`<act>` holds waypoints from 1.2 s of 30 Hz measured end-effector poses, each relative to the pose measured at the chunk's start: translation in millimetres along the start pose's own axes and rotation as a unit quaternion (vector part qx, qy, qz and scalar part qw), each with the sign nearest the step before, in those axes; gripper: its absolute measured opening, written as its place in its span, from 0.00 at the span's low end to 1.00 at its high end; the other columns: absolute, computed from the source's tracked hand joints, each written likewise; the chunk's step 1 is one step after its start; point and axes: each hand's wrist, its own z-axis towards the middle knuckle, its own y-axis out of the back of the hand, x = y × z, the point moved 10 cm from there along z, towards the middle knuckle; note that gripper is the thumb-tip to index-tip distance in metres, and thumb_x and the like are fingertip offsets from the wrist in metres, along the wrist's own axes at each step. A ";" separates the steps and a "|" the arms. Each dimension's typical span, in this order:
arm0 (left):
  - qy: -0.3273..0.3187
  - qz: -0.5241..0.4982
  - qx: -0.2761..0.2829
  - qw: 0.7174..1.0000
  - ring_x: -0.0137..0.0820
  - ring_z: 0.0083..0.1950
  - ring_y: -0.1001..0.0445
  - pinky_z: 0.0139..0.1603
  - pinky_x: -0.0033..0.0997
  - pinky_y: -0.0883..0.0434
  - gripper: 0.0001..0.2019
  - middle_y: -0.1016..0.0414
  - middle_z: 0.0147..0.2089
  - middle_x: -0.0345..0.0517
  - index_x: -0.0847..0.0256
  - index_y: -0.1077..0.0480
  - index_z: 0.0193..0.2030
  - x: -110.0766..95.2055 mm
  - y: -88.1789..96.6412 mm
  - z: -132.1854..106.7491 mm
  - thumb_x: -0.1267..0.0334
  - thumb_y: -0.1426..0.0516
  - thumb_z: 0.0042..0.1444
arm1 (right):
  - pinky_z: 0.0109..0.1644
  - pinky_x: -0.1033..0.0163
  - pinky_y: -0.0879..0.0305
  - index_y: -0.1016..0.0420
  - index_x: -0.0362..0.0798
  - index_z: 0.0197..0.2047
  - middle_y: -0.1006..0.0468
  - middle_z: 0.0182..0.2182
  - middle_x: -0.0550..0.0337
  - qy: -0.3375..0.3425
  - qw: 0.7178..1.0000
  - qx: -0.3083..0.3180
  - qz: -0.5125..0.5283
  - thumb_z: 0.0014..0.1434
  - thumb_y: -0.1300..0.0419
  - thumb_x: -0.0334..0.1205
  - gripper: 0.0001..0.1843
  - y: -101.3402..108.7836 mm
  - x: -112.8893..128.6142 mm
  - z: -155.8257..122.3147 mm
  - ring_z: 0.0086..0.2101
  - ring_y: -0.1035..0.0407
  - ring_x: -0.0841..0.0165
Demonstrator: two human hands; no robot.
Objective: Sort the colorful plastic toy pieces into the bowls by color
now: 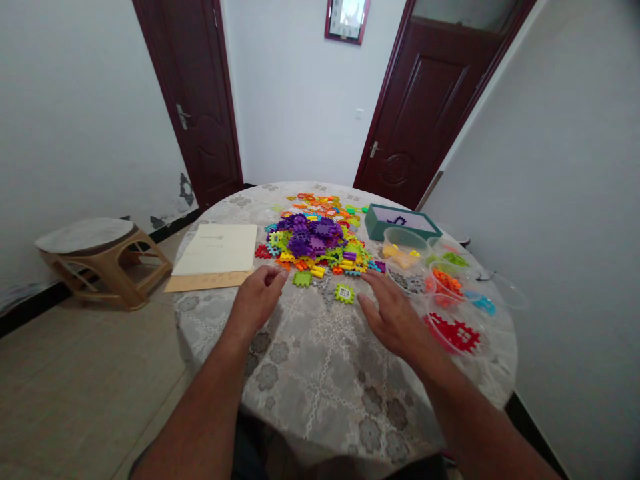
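Observation:
My left hand (260, 293) is curled at the near left of the toy pile, thumb against the fingers; whatever it may hold is hidden. My right hand (387, 307) rests at the pile's near right, fingers stretched and apart, holding nothing. Between the hands lie a lime green toothed tile with a white window (345, 293) and a plain green toothed tile (302, 279). Small grey pieces (325, 288) are scattered between these tiles. Beyond them rises a heap of plastic building pieces, with purple gear-edged pieces (317, 237) on top and yellow, green, orange and blue ones around.
Clear plastic tubs stand on the right, holding red pieces (457, 333), orange pieces (447, 282), grey pieces (407, 280) and yellow pieces (400, 255). Behind them is a green box (375, 230). A cream paper sheet (217, 250) lies left on the round table. A stool (95, 260) stands beyond.

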 end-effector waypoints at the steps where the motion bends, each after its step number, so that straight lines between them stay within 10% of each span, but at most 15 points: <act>1: -0.035 0.055 0.002 0.998 0.37 0.40 0.21 0.41 0.36 0.27 0.17 0.20 0.39 0.46 0.59 0.24 0.44 -6.2 -3.4 -1.8 0.47 0.44 0.64 | 0.72 0.40 0.39 0.32 0.43 0.69 0.30 0.68 0.38 -0.001 1.000 0.004 -0.008 0.74 0.50 0.47 0.27 -17.0 4.5 15.2 0.69 0.37 0.51; 8: -0.134 0.226 0.051 0.964 0.39 0.42 0.20 0.45 0.36 0.30 0.13 0.17 0.42 0.48 0.60 0.26 0.53 -16.2 -31.4 -14.1 0.56 0.44 0.68 | 0.74 0.39 0.51 0.41 0.32 0.74 0.40 0.72 0.26 -0.243 0.965 -0.021 -0.102 0.73 0.48 0.54 0.38 -69.4 -60.0 114.1 0.71 0.47 0.42; 17: -0.171 0.269 0.097 0.943 0.42 0.55 0.21 0.57 0.40 0.28 0.21 0.19 0.54 0.55 0.62 0.30 0.63 -13.2 -47.4 -23.6 0.56 0.40 0.67 | 0.62 0.34 0.37 0.33 0.37 0.69 0.27 0.61 0.25 -0.414 0.903 0.082 -0.076 0.74 0.55 0.61 0.38 -104.2 -125.6 105.1 0.62 0.32 0.38; 36: -0.152 0.397 0.140 0.894 0.55 0.66 0.31 0.60 0.52 0.32 0.34 0.27 0.67 0.59 0.55 0.33 0.70 -25.5 -80.4 -42.9 0.49 0.35 0.59 | 0.59 0.43 0.33 0.25 0.36 0.59 0.21 0.54 0.30 -0.275 0.953 0.091 -0.093 0.73 0.51 0.63 0.36 -90.1 -30.3 59.1 0.57 0.27 0.44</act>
